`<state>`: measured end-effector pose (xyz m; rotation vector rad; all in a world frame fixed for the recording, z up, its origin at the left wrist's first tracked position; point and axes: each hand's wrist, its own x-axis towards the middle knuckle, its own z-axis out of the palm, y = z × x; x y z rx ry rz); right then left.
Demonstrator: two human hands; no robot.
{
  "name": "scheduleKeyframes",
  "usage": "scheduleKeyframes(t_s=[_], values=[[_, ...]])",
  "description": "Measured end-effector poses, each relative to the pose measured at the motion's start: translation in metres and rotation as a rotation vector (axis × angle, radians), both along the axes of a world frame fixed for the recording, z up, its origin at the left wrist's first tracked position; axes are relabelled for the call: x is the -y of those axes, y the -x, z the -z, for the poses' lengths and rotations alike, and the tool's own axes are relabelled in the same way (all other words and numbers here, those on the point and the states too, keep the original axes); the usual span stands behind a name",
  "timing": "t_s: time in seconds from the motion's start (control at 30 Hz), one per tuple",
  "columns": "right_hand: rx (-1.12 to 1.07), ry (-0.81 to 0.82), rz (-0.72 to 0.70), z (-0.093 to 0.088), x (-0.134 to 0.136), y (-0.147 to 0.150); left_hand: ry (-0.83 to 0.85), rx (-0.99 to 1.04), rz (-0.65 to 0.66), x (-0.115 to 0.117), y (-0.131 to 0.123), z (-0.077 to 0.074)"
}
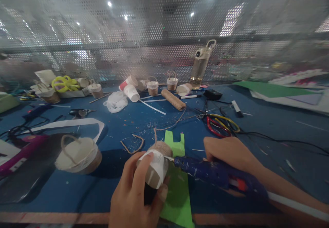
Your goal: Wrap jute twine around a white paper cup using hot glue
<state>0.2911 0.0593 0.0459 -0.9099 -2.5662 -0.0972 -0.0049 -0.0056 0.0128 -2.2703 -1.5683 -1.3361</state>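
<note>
My left hand (140, 190) is closed around a small paper cup (155, 166), which lies tilted and is wrapped at its far end with brown twine. A strand of that twine runs back to a roll of twine (173, 100). In my right hand (228, 152) is a blue hot glue gun (205, 168), its metal nozzle touching or almost touching the cup at the wound twine. A white glue stick sticks out of the gun's rear. Beneath the cup lies a bright green strip (177, 200). A short loop of twine (133, 145) rests just beyond my left hand.
At left stand a small handled basket (84, 156) and a dark tray (33, 173). Red-handled scissors (217, 127) and a black cable lie at right. Farther back are paper cups (131, 92), crumpled white plastic (116, 101), a bottle (200, 65) and green sheets (272, 91).
</note>
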Motion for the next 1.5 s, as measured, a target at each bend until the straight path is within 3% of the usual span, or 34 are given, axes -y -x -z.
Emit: scheduleKeyframes(t_s=[0.17,0.3,0.47,0.73,0.9,1.07,1.27,1.5], values=[[-0.069,-0.004,0.061,-0.001,0.007,0.008,-0.024,-0.005,0.026,-0.001,0.001,0.001],[-0.157,-0.03,0.046,-0.012,0.012,0.013,-0.014,-0.004,0.032,0.0,0.001,0.001],[-0.214,-0.007,0.126,-0.026,0.015,0.014,0.009,0.131,-0.09,0.001,0.0,-0.001],[-0.159,0.202,0.221,-0.012,0.001,0.018,-0.075,0.132,-0.01,-0.003,0.001,0.0],[-0.208,0.254,0.153,-0.019,0.004,0.013,-0.081,0.049,0.06,-0.003,0.003,0.004],[-0.321,0.061,0.097,-0.02,0.006,0.02,-0.115,-0.061,0.145,-0.001,0.004,0.006],[-0.223,-0.151,-0.131,-0.025,0.007,0.03,-0.163,-0.181,0.234,-0.001,0.001,0.001],[-0.373,-0.092,-0.184,-0.032,0.01,0.031,-0.185,-0.191,0.205,-0.001,-0.001,0.0]])
